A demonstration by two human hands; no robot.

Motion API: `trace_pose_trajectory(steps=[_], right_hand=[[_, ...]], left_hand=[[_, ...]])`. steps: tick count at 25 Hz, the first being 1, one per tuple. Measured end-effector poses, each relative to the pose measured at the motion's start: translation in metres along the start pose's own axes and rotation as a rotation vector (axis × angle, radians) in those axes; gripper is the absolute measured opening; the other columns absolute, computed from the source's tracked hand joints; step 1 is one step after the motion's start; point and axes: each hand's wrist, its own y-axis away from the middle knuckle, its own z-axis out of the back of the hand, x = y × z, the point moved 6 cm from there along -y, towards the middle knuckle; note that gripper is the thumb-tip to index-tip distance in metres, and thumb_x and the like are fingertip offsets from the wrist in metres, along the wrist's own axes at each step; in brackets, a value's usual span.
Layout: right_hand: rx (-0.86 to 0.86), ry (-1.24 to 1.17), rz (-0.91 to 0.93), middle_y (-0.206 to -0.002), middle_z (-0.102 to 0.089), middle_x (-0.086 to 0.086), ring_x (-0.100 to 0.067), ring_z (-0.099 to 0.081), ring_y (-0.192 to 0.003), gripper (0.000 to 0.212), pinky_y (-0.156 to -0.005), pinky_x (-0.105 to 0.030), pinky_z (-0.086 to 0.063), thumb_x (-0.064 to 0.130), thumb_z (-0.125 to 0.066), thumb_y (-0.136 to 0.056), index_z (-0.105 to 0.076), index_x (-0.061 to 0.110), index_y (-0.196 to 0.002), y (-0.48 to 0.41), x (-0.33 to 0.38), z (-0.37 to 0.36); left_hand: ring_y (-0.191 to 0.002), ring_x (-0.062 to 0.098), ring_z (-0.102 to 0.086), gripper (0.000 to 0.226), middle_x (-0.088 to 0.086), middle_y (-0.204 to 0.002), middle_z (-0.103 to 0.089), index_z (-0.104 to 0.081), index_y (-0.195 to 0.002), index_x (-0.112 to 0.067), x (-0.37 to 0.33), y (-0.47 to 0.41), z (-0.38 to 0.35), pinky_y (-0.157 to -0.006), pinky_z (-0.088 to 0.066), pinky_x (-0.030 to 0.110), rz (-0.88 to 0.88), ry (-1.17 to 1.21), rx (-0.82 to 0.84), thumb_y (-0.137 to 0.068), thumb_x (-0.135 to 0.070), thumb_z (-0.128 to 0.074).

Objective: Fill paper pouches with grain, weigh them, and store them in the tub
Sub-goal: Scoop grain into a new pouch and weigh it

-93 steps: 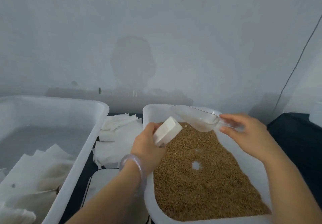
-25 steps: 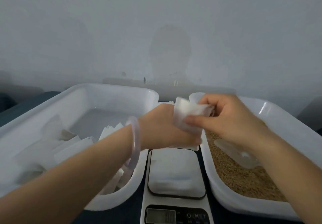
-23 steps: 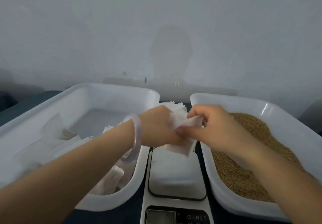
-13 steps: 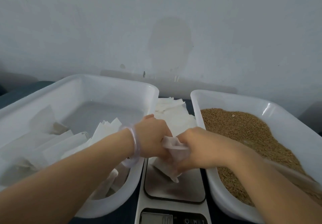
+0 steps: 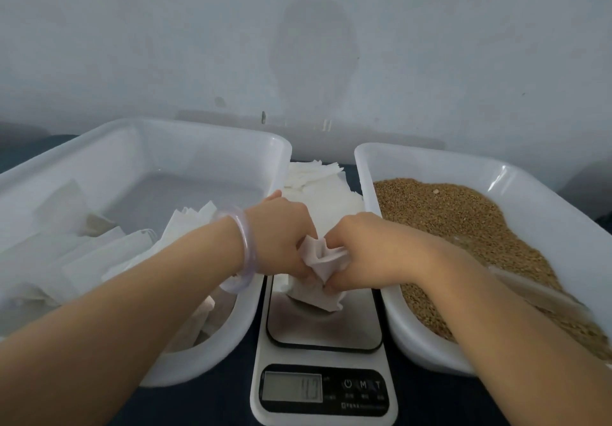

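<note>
The small white paper pouch (image 5: 316, 294) sits on the smooth, rounded-square steel platform of the white digital kitchen scale (image 5: 324, 329), between the two tubs. Its lower body is bulged and its neck is gathered into soft creases. The left hand (image 5: 284, 236) and the right hand (image 5: 362, 248) meet over it, and the fingers of both are curled tight, pinching the crumpled neck. A translucent lilac bangle (image 5: 244, 253) circles the left wrist.

The scale's display (image 5: 293, 387) is lit, but the digits are too blurred to read.

- Left: rectangular white plastic tub (image 5: 198, 129), glossy, with rounded corners, holding flat white pouches (image 5: 132, 253).
- Right: matching white tub (image 5: 430, 157) of fine brown grain (image 5: 463, 220), with a clear plastic scoop (image 5: 536, 289) lying on it.
- Behind the scale: a stack of flat white paper pouches (image 5: 318, 180) on the dark table (image 5: 430, 402).
</note>
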Motion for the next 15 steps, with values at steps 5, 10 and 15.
trace_pose_trajectory(steps=[5,10,15], right_hand=[[-0.004,-0.010,-0.022,-0.059,-0.052,0.008,-0.004,-0.046,-0.053,0.031,-0.039,-0.014,-0.031,0.028,-0.077,-0.069,-0.049,0.029,-0.054,0.002,-0.002,0.000],[-0.004,0.035,-0.025,-0.060,-0.054,0.006,-0.007,-0.048,-0.057,0.025,-0.045,-0.021,-0.028,0.028,-0.075,-0.070,-0.053,0.027,-0.058,-0.001,-0.001,-0.003],[0.009,0.084,0.011,-0.067,-0.049,0.012,-0.012,-0.049,-0.067,0.029,-0.049,-0.020,-0.027,0.033,-0.073,-0.073,-0.044,0.031,-0.066,-0.002,0.002,-0.005]], left_hand=[[-0.056,0.003,-0.046,0.028,-0.005,-0.067,-0.063,-0.071,-0.079,-0.018,-0.004,-0.001,-0.004,-0.115,0.005,0.031,-0.012,0.003,-0.039,-0.076,-0.046,-0.069],[-0.057,0.006,-0.047,0.025,-0.005,-0.067,-0.059,-0.062,-0.070,-0.022,-0.005,-0.003,-0.005,-0.114,-0.003,0.030,-0.037,-0.011,-0.021,-0.079,-0.045,-0.068],[-0.061,0.007,-0.047,0.035,-0.009,-0.064,-0.053,-0.045,-0.057,-0.028,-0.010,-0.001,-0.007,-0.113,-0.010,0.031,-0.056,-0.031,0.017,-0.080,-0.045,-0.065]])
